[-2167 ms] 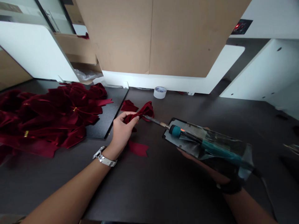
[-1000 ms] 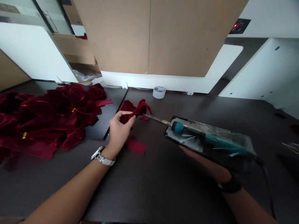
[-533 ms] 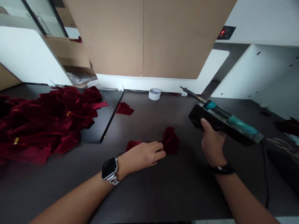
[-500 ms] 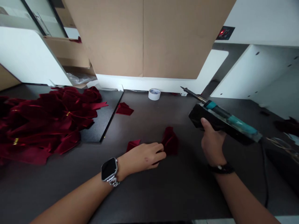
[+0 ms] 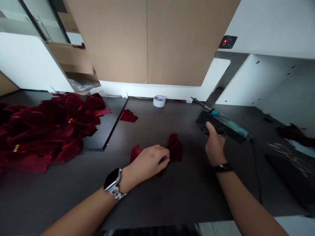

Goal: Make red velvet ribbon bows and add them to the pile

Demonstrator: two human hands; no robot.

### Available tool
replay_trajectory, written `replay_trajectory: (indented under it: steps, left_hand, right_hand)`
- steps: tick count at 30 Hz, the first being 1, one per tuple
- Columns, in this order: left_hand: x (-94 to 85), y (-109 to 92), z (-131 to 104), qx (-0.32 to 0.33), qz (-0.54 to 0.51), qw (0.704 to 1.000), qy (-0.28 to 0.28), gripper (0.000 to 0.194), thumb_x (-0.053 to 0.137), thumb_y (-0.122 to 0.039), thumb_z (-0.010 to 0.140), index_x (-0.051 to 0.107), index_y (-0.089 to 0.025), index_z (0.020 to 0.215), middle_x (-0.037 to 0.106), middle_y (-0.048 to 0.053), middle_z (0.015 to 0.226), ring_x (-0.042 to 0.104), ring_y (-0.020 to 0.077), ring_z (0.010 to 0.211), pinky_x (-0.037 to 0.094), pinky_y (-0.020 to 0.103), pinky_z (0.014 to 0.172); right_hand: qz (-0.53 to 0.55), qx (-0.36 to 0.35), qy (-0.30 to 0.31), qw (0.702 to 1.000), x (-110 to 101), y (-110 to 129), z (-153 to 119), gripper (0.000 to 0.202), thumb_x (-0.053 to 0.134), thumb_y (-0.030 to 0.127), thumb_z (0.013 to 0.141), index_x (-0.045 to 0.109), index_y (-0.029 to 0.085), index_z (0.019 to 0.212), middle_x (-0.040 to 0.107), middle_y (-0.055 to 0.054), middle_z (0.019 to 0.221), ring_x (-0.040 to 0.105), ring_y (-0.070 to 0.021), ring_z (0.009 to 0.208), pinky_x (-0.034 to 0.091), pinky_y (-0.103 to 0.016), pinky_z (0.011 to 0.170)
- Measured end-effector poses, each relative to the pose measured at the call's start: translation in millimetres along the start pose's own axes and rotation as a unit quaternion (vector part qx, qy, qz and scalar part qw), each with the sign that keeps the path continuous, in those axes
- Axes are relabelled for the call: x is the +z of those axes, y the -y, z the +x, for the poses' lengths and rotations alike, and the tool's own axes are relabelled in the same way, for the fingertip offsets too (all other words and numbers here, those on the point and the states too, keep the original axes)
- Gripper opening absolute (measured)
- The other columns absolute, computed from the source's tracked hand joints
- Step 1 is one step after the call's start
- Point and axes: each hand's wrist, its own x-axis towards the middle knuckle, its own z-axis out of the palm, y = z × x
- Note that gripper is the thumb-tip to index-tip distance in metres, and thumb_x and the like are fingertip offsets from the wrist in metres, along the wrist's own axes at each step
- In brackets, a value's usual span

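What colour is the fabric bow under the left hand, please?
Dark red; the bow shows best in the head view.

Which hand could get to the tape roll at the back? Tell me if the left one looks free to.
Probably not at once: the left hand is closed on the red bow. The bare tabletop up to the tape roll is otherwise open, though reach is uncertain.

Soft daylight, blurred, warped edges
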Motion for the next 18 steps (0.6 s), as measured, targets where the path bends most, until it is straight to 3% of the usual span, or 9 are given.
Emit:
replay_trajectory:
  steps: [4,11,18]
  left_hand:
    - [4.8,3.9,0.8,-0.055,-0.062,0.996,-0.014,0.004,0.059,-0.017,0.083,0.055,-0.018,0.083,0.059,0.001,0.083,0.056,0.0146,0.076,0.044,0.027,0.069]
    - [2.7,-10.1,5.5,-0.074,0.026,0.996,0.037,0.006,0.056,-0.016,0.085,0.059,-0.017,0.079,0.057,0.003,0.086,0.057,0.0166,0.078,0.044,0.029,0.070]
    - [-0.5,-20.3,-16.4,-0.076,-0.019,0.997,0.027,0.019,0.052,-0.030,0.090,0.061,-0.021,0.104,0.063,0.005,0.100,0.059,0.0207,0.096,0.048,0.036,0.086]
  right_hand:
    - [0.008,0.002,0.003,1.000,-3.2,-7.7,8.1,0.059,0.077,0.035,0.058,0.055,0.014,0.108,0.061,-0.009,0.116,0.061,-0.0220,0.106,0.051,-0.041,0.092]
    - [-0.048,-0.035,-0.009,0.998,-9.1,-14.7,18.8,0.054,0.076,0.038,0.060,0.061,0.011,0.104,0.063,-0.010,0.112,0.060,-0.0227,0.107,0.046,-0.042,0.099]
    - [-0.051,-0.014,-0.006,0.999,-17.5,-25.7,30.9,0.054,0.080,0.036,0.054,0.062,0.010,0.098,0.063,-0.012,0.114,0.059,-0.0225,0.110,0.041,-0.040,0.105]
